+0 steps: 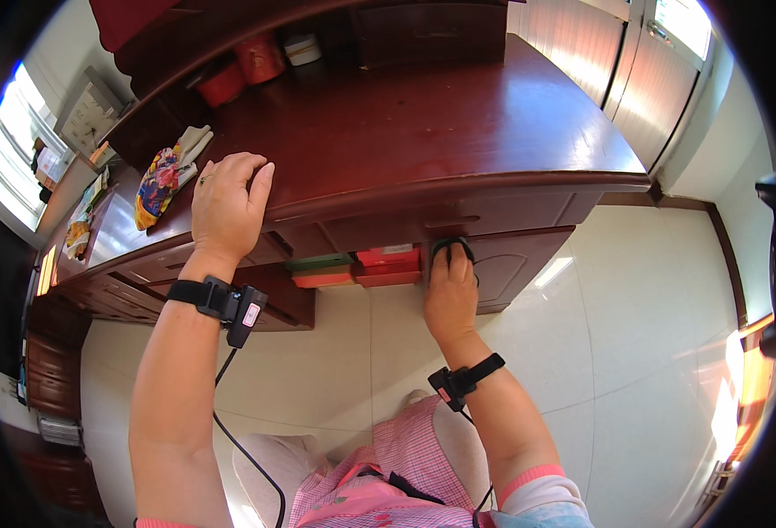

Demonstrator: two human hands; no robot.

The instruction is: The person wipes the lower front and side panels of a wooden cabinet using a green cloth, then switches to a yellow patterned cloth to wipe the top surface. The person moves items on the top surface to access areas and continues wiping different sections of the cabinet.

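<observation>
My left hand (230,201) rests on the front edge of a dark red wooden desk (388,132), its fingers loosely bent and nothing seen in them. Just left of it lies a patterned cloth (159,185) with yellow, red and blue colours, next to a pale cloth part. Lower down, my right hand (452,290) presses a dark cloth or pad (452,245) against the front of the desk, at the upper left of a cabinet door (513,264) with a raised arch panel. Both wrists wear black straps with small devices and cables.
Red containers (259,58) and a white round container (302,49) stand at the back of the desk. Under it, red and green boxes (388,264) lie beside my right hand. A clock (89,115) stands at the far left. A door is at the upper right.
</observation>
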